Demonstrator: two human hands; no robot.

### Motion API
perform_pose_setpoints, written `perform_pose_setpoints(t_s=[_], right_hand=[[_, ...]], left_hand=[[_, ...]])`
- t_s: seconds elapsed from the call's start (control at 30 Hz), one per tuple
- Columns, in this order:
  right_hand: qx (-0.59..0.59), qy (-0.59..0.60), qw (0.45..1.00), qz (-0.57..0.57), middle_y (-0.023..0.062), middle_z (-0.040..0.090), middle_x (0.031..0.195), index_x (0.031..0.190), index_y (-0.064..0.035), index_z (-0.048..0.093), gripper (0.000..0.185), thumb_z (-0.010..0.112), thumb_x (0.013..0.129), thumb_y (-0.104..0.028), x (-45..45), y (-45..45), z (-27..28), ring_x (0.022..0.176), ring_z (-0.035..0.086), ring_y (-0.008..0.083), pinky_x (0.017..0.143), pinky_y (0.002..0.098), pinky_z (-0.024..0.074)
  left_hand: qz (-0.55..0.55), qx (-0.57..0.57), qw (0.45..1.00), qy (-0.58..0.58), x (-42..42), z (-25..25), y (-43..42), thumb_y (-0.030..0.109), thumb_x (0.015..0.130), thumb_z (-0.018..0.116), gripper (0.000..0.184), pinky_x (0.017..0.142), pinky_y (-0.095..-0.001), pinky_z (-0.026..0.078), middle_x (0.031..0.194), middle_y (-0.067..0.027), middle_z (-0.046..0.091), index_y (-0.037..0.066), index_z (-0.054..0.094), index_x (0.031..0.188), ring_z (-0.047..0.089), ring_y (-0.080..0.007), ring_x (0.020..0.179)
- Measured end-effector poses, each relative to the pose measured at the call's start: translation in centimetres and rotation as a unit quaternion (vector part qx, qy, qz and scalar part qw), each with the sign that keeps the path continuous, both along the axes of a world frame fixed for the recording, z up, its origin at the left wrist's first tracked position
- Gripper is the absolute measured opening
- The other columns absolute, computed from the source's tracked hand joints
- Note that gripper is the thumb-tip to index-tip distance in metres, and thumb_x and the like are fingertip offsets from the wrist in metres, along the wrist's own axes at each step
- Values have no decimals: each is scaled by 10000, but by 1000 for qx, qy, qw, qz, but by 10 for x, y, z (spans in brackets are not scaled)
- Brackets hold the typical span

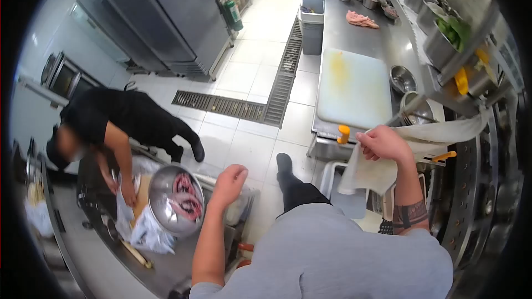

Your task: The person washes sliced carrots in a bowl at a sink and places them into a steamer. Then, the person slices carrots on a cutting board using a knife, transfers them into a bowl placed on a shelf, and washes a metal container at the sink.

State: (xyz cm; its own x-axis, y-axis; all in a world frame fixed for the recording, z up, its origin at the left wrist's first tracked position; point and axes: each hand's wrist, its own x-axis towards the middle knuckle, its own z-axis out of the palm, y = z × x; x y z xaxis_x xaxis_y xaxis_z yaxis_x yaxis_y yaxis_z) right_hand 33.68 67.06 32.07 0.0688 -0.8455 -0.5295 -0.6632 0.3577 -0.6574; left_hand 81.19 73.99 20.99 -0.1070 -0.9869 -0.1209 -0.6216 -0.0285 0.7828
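Note:
My right hand point(383, 143) is closed, its fingertips pinching the edge of a whitish cloth point(371, 174). The cloth hangs below the fingers and stretches behind the wrist to the right. Just left of these fingertips is an orange handle point(343, 133) at the counter's front edge. My left hand point(229, 184) is raised over the floor with its fingers curled together, and nothing shows in it. Left of that hand, a steel bowl point(160, 210) holds pieces of reddish, octopus-like seafood point(185, 198).
A co-worker in black point(119, 116) bends over the left counter point(91, 243), hands by a plastic bag point(152, 232). On the right counter lie a white cutting board point(354, 88) and pink raw meat point(361, 20). Grey bins point(312, 36) and a floor drain point(221, 105) lie ahead.

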Motion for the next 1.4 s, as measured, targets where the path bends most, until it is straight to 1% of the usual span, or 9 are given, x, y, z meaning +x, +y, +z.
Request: perform_pose_setpoints(t_s=[0.23,0.4,0.43,0.53,0.67,0.8,0.97,1.17,1.4], right_hand=[[-78,-22,996,-29,219,783,998,1045,101,750,583,622,1050,-469,24,-276,-80,926,783,278,811,382,625],[-152,430,858,-236,311,463,1604,1541,106,452,852,588,1041,-570,26,-439,-253,1512,437,404,1253,518,320],[-115,340,927,-112,321,380,1655,1612,70,357,929,573,1034,-624,58,-451,-229,1559,352,421,1283,521,262],[-209,-203,955,-60,184,512,1618,1670,-103,344,739,670,1058,-359,158,-461,-198,1393,594,345,1189,416,445],[-204,-69,976,21,213,599,1512,1629,-93,419,669,627,1063,-383,203,-474,-172,1309,635,379,1110,442,500],[-250,-48,956,-144,188,751,872,1105,-57,767,306,696,1017,-341,180,-490,-195,807,743,337,762,450,577],[-188,90,924,-321,152,634,672,785,-10,663,433,807,931,-392,105,-537,-139,642,613,323,667,413,515],[-404,107,791,-447,141,684,900,996,2,718,234,742,991,-231,-15,-617,-90,730,632,219,698,361,526],[-538,223,605,-543,119,711,1148,1175,-8,715,195,701,996,-85,-83,-662,5,795,685,198,747,322,567]], left_hand=[[21,117,991,-55,80,-46,-150,234,1023,673,248,812,-391,560,939,-177,732,4,735,1093,705,-286,861],[-12,208,978,-20,118,-64,-227,248,1023,681,265,807,-375,568,927,-156,756,8,749,1113,711,-220,843],[-14,215,976,-15,125,-70,-252,252,1020,687,269,810,-374,569,927,-155,759,8,751,1115,715,-222,845],[-39,224,974,-25,137,-82,-356,255,1017,695,273,820,-374,573,934,-156,764,11,754,1123,729,-229,864],[-152,147,973,-90,128,-83,-517,200,1010,678,218,854,-402,581,1011,-186,762,22,754,1112,749,-320,943],[-239,70,965,-79,75,-59,-668,119,1015,613,160,876,-483,567,1039,-239,733,34,705,1114,713,-439,986],[-292,-20,953,-83,-21,-36,-808,268,1056,593,241,782,-498,558,900,-255,723,44,668,1102,698,-476,886],[-393,22,918,-38,-199,-1,-908,396,1035,655,395,717,-466,547,819,-228,715,10,682,959,707,-419,794],[-619,-185,749,147,-438,123,-957,113,990,700,191,769,-414,572,1075,-164,696,41,675,1165,707,-360,858]])
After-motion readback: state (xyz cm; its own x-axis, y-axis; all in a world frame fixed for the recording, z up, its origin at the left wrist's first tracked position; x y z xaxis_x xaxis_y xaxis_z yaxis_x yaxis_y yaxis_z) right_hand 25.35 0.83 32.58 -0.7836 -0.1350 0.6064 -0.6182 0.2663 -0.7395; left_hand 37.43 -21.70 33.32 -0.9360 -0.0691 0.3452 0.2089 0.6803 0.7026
